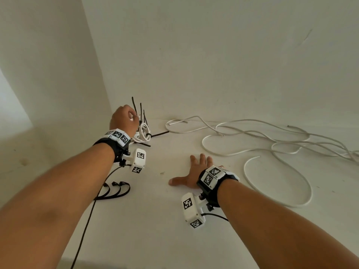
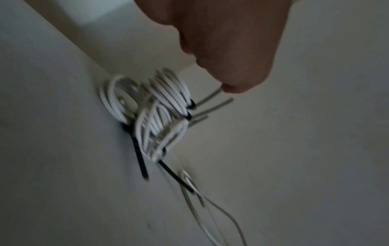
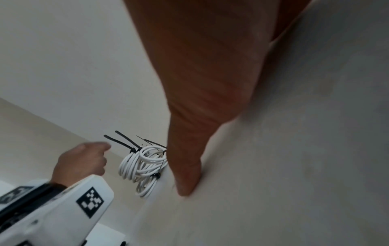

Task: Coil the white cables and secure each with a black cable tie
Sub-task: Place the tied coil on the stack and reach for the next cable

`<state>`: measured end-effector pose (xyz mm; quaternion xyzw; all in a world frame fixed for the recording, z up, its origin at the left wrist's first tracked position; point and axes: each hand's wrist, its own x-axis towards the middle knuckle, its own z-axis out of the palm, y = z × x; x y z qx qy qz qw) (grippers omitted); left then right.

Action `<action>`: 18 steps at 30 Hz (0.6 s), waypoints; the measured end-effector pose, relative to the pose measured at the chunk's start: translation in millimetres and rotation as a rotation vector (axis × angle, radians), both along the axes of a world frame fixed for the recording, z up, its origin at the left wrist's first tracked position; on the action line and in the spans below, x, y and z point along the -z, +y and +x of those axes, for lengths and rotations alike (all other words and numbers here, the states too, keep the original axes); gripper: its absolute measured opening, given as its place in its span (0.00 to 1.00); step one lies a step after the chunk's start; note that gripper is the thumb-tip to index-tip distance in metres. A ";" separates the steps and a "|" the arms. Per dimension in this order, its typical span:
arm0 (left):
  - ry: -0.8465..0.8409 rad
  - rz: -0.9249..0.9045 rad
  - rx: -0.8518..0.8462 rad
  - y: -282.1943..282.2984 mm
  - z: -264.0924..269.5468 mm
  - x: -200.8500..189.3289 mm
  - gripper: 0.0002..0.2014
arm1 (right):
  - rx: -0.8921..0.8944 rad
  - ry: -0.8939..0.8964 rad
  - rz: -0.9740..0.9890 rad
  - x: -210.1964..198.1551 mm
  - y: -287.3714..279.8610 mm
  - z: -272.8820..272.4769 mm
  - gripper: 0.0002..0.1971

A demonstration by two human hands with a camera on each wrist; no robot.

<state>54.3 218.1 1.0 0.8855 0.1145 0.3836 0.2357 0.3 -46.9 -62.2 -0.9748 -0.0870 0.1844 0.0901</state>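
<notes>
Several coiled white cable bundles (image 1: 144, 133) (image 2: 162, 114) (image 3: 143, 166), each bound with a black cable tie, lie piled in the table's far left corner against the wall, their tie tails sticking up. My left hand (image 1: 124, 118) (image 2: 223, 50) (image 3: 82, 160) hovers just left of the pile with its fingers curled; one fingertip is by a tie tail and I see nothing in the hand. My right hand (image 1: 196, 171) (image 3: 189, 108) lies flat on the table, fingers spread, empty. Loose white cables (image 1: 252, 140) sprawl uncoiled to its right.
Three spare black cable ties (image 1: 116, 191) lie looped on the white table (image 1: 155, 220) under my left forearm. A black lead (image 1: 87, 220) runs down from the left wrist camera. Walls close off the left and back.
</notes>
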 end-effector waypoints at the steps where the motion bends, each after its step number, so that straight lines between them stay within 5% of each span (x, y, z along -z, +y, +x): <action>1: -0.025 -0.011 0.100 -12.8 -2.0 -0.4 0.03 | 0.013 -0.008 0.012 -0.7 -6.2 0.8 0.72; 7: 0.213 0.090 0.487 -86.9 29.8 -6.0 0.04 | 0.101 0.036 0.018 -5.5 -40.0 0.4 0.75; 18: 0.611 0.346 0.542 -162.3 153.1 6.9 0.32 | 0.079 0.049 0.047 5.3 -42.4 7.0 0.75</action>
